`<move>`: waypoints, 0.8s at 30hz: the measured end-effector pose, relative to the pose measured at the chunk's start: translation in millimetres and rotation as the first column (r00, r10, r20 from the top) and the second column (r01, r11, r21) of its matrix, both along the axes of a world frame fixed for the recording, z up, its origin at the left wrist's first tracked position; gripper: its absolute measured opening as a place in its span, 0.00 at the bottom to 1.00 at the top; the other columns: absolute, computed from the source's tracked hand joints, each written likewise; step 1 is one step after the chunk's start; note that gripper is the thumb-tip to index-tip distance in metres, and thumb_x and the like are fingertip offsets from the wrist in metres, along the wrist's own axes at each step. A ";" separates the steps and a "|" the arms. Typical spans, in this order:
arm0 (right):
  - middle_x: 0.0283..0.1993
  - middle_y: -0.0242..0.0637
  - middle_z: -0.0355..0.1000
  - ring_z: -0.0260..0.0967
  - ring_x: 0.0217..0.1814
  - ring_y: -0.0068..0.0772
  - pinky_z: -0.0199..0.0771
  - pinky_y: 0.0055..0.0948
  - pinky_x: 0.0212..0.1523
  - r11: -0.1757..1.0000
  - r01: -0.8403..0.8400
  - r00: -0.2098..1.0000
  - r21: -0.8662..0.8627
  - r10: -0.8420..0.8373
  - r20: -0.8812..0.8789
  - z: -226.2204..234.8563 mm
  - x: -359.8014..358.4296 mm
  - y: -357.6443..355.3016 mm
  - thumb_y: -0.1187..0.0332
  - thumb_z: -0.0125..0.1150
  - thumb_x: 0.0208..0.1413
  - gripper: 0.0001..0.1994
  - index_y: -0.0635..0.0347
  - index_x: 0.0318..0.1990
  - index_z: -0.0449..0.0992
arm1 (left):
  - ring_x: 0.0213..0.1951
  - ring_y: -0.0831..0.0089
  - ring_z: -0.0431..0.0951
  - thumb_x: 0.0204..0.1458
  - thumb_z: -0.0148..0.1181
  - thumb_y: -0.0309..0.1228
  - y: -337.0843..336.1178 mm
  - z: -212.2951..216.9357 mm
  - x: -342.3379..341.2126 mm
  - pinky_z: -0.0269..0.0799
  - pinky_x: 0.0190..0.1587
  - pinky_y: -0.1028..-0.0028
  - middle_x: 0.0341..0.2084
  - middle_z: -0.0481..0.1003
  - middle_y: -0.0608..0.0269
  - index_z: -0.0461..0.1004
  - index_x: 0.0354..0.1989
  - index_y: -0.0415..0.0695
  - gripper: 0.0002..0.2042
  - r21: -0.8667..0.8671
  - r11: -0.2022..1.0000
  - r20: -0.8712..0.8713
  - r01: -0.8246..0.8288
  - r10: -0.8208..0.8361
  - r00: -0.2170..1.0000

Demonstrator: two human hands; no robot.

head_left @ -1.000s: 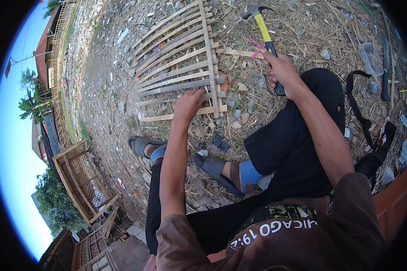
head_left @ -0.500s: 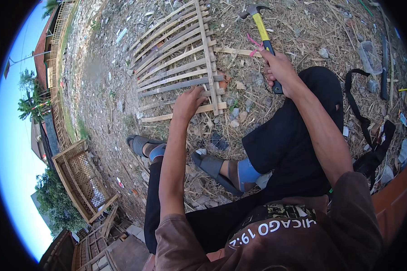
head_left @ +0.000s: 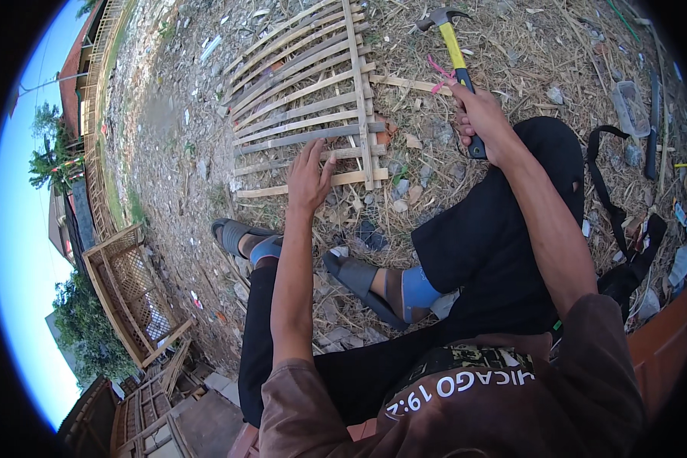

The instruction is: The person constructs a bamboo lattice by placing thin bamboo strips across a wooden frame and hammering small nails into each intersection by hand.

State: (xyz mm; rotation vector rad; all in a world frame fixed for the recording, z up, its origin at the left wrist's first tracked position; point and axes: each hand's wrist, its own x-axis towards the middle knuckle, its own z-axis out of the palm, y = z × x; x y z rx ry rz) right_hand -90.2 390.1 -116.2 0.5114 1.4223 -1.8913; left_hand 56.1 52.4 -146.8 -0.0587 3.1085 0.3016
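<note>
Slatted wooden panel (head_left: 358, 84), rough, pale and grey, is lying on straw-littered ground (head_left: 519, 49) | I'm seeing left hand (head_left: 305, 183), fingers extended loosely, overlapping its near edge | right hand (head_left: 481, 114) is gripping yellow-and-black, metal-headed claw hammer (head_left: 453, 47)

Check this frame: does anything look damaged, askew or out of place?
The black trousers show a small hole-like spot near the right knee, suggesting damage. The slatted panel looks ragged: its slat ends jut unevenly past the crosspiece. A clear plastic container lies on the littered ground, perhaps discarded.
</note>
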 end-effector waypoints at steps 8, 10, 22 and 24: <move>0.18 0.17 0.54 0.51 0.13 0.10 0.57 0.18 0.13 1.000 0.007 1.000 0.004 -0.007 0.012 -9.5 -2.0 3.9 0.50 0.59 0.65 0.19 0.50 0.31 0.61 | 0.68 0.54 0.61 0.64 0.45 0.53 16.4 -45.8 23.9 0.45 0.69 0.46 0.61 0.68 0.53 0.66 0.65 0.46 0.29 -0.036 0.994 -0.168 -0.106 0.098 0.981; 0.18 0.18 0.54 0.51 0.12 0.10 0.57 0.18 0.13 1.000 -0.005 1.000 0.020 0.005 0.013 -4.3 0.5 -0.3 0.50 0.59 0.65 0.19 0.50 0.31 0.62 | 0.67 0.54 0.62 0.64 0.44 0.54 15.6 -50.7 27.9 0.42 0.69 0.42 0.61 0.68 0.54 0.68 0.63 0.46 0.28 -0.006 0.989 -0.202 -0.148 0.144 0.969; 0.18 0.18 0.54 0.51 0.13 0.10 0.57 0.18 0.13 0.996 -0.029 1.000 0.088 0.028 0.010 -2.6 -1.2 -1.9 0.50 0.57 0.66 0.18 0.50 0.32 0.62 | 0.57 0.54 0.69 0.60 0.48 0.50 13.1 -58.7 21.8 0.49 0.68 0.50 0.51 0.73 0.52 0.72 0.54 0.43 0.24 -0.017 0.994 -0.345 -0.112 0.100 0.933; 0.18 0.18 0.54 0.51 0.13 0.10 0.57 0.18 0.13 0.995 -0.042 0.999 0.089 0.042 0.002 -2.9 -1.1 -2.2 0.50 0.57 0.66 0.18 0.51 0.32 0.62 | 0.58 0.55 0.67 0.58 0.52 0.50 9.6 -60.0 23.4 0.48 0.68 0.48 0.52 0.72 0.55 0.72 0.53 0.43 0.24 0.002 0.994 -0.316 -0.111 0.106 0.943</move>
